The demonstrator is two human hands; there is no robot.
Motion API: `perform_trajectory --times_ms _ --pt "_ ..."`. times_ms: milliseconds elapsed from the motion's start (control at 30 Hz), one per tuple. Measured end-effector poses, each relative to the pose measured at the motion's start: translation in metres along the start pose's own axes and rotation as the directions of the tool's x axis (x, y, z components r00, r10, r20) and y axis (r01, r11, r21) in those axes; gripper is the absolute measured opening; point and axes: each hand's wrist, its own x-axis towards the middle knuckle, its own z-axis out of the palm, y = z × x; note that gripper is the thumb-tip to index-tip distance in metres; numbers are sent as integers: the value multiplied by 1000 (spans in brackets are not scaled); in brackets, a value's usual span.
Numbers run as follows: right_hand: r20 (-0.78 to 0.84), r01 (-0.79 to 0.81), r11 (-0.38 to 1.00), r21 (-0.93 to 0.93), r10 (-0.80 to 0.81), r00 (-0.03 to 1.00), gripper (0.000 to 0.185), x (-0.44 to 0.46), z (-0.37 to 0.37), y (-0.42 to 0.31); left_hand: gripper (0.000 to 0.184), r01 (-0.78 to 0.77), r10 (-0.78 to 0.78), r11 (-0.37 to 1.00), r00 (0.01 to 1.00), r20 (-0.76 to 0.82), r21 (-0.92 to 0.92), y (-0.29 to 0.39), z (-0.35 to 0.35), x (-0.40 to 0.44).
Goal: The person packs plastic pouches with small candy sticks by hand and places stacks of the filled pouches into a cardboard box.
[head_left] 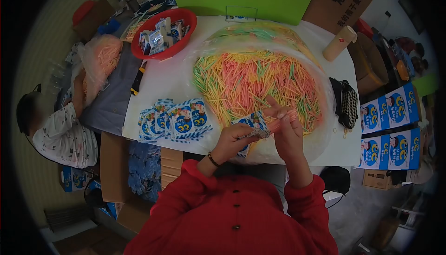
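Observation:
My left hand (228,142) grips a blue-and-white printed packet (254,123) near the front of the table. Beside it, my right hand (289,136) has its fingers closed around a small bundle of pink sticks (280,124), held against the packet's end. Whether the sticks' tips are inside the packet I cannot tell. Just beyond both hands lies a large clear plastic bag (327,83), opened wide over a heap of thin pink, yellow and green sticks (251,78). Left of my left hand, several printed packets (188,118) lie overlapping on the white table.
A red bowl (191,32) of packets stands at the back left, near a yellow-and-black cutter (138,78). At the back right is a beige bottle (339,43). A checkered pouch (348,104) lies at the right edge. Another person (65,134) sits at the left.

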Motion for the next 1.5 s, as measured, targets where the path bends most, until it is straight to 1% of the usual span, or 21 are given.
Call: perform_trajectory --times_ms 200,267,300,367,400,467,500,567,700,767,800,867,900,967,1100,1200,1267,1300,1367,1467,1500 --pt "88 -9 986 -164 24 996 16 -4 -6 11 17 25 -26 999 999 -18 -42 -3 2 0" --pt "168 25 903 -429 53 984 15 -6 -9 12 16 5 -7 999 999 -43 -52 -9 5 -2" --pt "169 25 904 -428 53 984 15 -7 -12 13 15 38 -43 995 998 -53 -92 -11 6 -2" --pt "211 64 784 -617 87 974 15 -7 -19 18 13 69 -78 989 995 -59 -131 -12 7 -5" --pt "213 68 784 -617 84 973 15 -7 -19 21 13 135 -139 980 990 -16 -149 -4 5 -3" --pt "4 -90 938 -335 97 995 14 -10 -16 24 13 200 -198 966 980 28 -166 -1 5 -4" --pt "6 -88 937 -338 96 995 14 -10 -16 23 14 234 -231 962 972 35 -140 -3 6 -4" --pt "-100 -23 990 -142 9 995 14 -10 -18 21 15 266 -263 957 964 37 -115 -7 8 -3" --pt "-49 -27 988 -153 19 999 16 -12 -15 15 15 174 -184 966 982 -36 -189 -4 8 -1" --pt "86 61 950 -306 -37 996 18 -10 -18 18 15 138 -150 971 987 -49 -193 -3 6 -1" --pt "85 62 950 -306 -38 996 18 -10 -17 18 15 123 -128 980 991 -23 -159 -4 5 -2" --pt "-95 -173 954 -244 154 983 19 -12 -15 19 16 105 -105 986 994 2 -126 -7 5 -4" --pt "-93 -172 954 -245 154 984 19 -11 -17 21 17 68 -69 990 998 -5 -124 -8 6 -4" --pt "-173 -274 948 159 300 938 21 -10 -20 24 17 31 -33 992 999 -12 -120 -10 6 -4" --pt "-218 -242 948 208 286 933 22 -6 -14 18 19 19 -21 991 1000 -10 -135 -7 5 -3" --pt "-241 -274 955 112 294 925 21 -10 -15 18 19 24 -23 994 1000 6 -105 -6 4 -3" --pt "-28 -99 961 -258 95 995 21 -12 -17 23 19 34 -33 996 999 15 -86 -7 5 -4" --pt "-27 -98 961 -257 94 995 21 -11 -18 22 18 58 -57 988 998 13 -142 -10 8 -3" --pt "269 133 685 -716 95 959 20 -7 -21 16 18 80 -79 977 997 9 -197 -13 11 -3" --pt "325 229 543 -808 86 942 23 -4 -15 10 20 164 -164 948 986 24 -273 -11 13 -1" --pt "330 234 544 -806 84 940 23 -3 -12 5 22 198 -206 912 978 16 -360 -8 13 1"
